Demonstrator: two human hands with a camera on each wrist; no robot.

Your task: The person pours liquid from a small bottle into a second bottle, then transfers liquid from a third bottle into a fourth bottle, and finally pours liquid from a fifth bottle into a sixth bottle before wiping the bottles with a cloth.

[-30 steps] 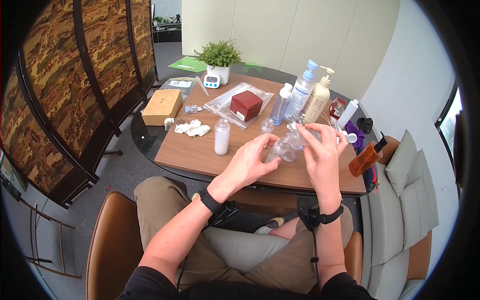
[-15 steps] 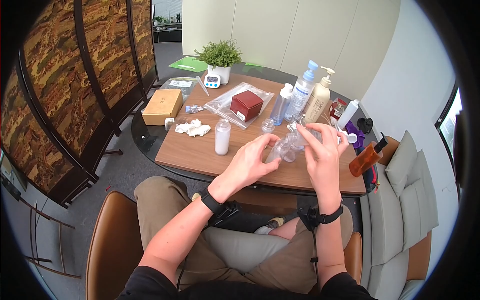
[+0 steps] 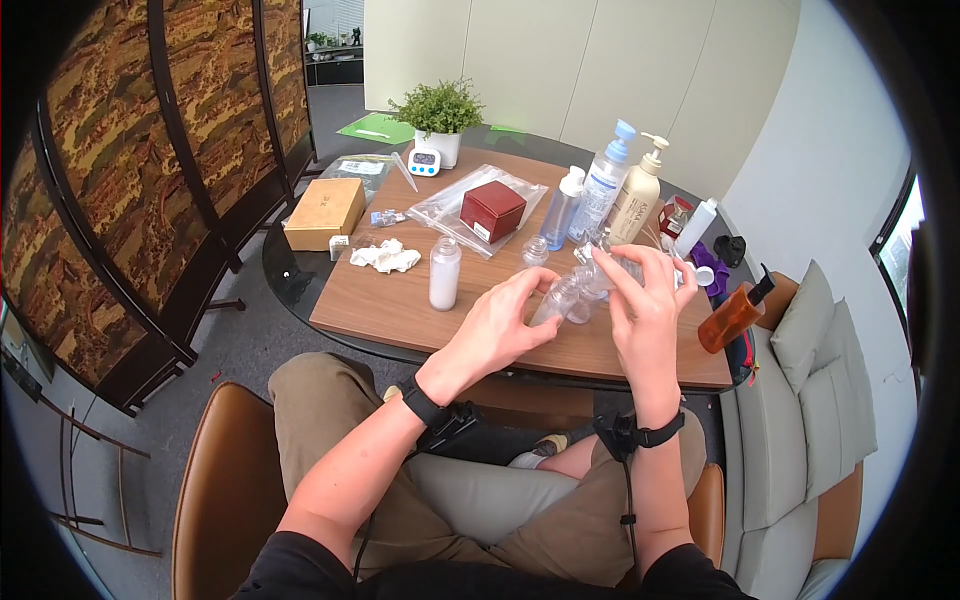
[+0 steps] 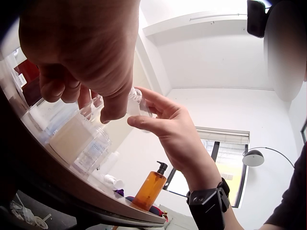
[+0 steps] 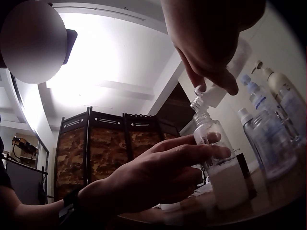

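Note:
My left hand (image 3: pixel 495 320) holds a clear bottle (image 5: pixel 208 128) by its body, fingers and thumb round it; it leans with its open neck up and to the right. Above it, my right hand (image 3: pixel 645 305) grips a second translucent bottle (image 5: pixel 240 56), tipped over. In the right wrist view this one's threaded mouth meets the lower bottle's mouth. From the left wrist view, the left hand partly covers both necks. Another open bottle (image 3: pixel 444 278) with whitish contents stands left of the left hand. A small open clear bottle (image 3: pixel 535 250) stands behind the hands.
Behind the hands are a blue bottle (image 3: pixel 562 212), a clear bottle with a blue pump (image 3: pixel 598 195) and a cream pump bottle (image 3: pixel 635 205). An amber pump bottle (image 3: pixel 728 322) is at right. Farther left are a dark red box (image 3: pixel 493 210), crumpled white tissue (image 3: pixel 385 257) and a cardboard box (image 3: pixel 325 213).

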